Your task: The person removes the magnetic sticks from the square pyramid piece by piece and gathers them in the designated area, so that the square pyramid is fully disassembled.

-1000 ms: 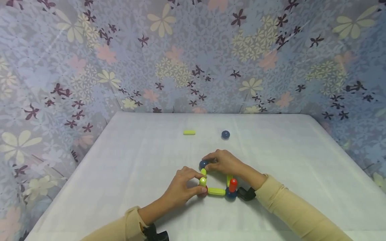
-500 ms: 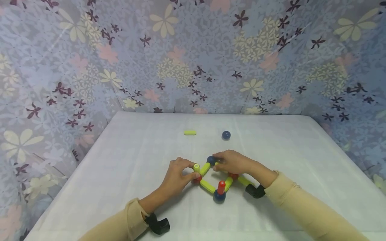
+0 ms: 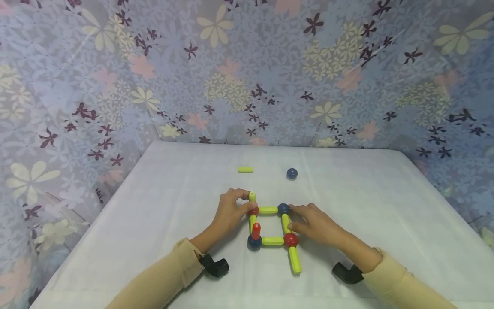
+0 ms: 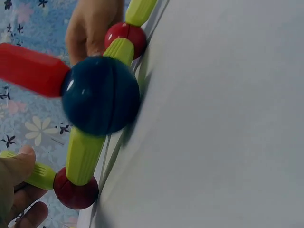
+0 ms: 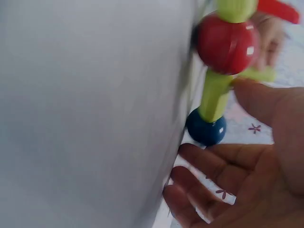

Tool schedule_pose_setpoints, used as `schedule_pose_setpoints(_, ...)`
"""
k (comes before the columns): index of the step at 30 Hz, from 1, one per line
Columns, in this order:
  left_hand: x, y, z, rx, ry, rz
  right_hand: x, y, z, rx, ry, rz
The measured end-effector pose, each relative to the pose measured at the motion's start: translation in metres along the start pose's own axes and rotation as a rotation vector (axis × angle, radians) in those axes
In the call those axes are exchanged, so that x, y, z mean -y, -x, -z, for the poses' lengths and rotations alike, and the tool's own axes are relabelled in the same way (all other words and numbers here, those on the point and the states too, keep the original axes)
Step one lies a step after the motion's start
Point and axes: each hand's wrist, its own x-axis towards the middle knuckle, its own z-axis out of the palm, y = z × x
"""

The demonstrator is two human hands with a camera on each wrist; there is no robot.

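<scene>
A square of lime-yellow rods and red and blue balls lies on the white table. My left hand [image 3: 228,211] pinches an upright lime rod [image 3: 252,196] at the far-left red ball [image 3: 254,211]. At the right side, my right hand [image 3: 318,225] has its index fingertip by the far blue ball [image 3: 283,209] and its thumb touching the side rod [image 5: 214,97], fingers loosely extended. A red rod [image 3: 256,231] stands on the near-left blue ball [image 4: 102,97]. From the near-right red ball [image 3: 291,240], another lime rod [image 3: 295,259] points toward me.
Farther back on the table [image 3: 185,180] lie a loose lime rod [image 3: 245,169] and a loose blue ball [image 3: 292,174]. A flower-patterned cloth [image 3: 239,77] hangs behind the table. Both wrists carry black camera mounts.
The square has turned clockwise on the table. My left hand went farther away with its pinched rod; my right hand moved right and nearer, from the far blue ball to the right side.
</scene>
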Motion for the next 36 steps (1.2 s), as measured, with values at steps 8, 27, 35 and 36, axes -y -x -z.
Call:
schedule_pose_setpoints(8, 0.002, -0.007, -0.005, 0.006, 0.021, -0.026, 0.007, -0.007, -0.004, -0.152, -0.013, 0.046)
schedule_pose_setpoints(27, -0.003, -0.01, -0.004, 0.031, -0.002, -0.049, 0.016, -0.053, -0.008, -0.055, -0.023, 0.1)
schedule_pose_setpoints(35, 0.001, -0.004, 0.006, 0.137, 0.005, 0.059, -0.002, -0.045, -0.002, -0.045, -0.021, 0.087)
schedule_pose_setpoints(36, 0.002, -0.004, 0.007, 0.154, -0.004, 0.062, -0.004, -0.044, -0.001, -0.045, -0.02, 0.088)
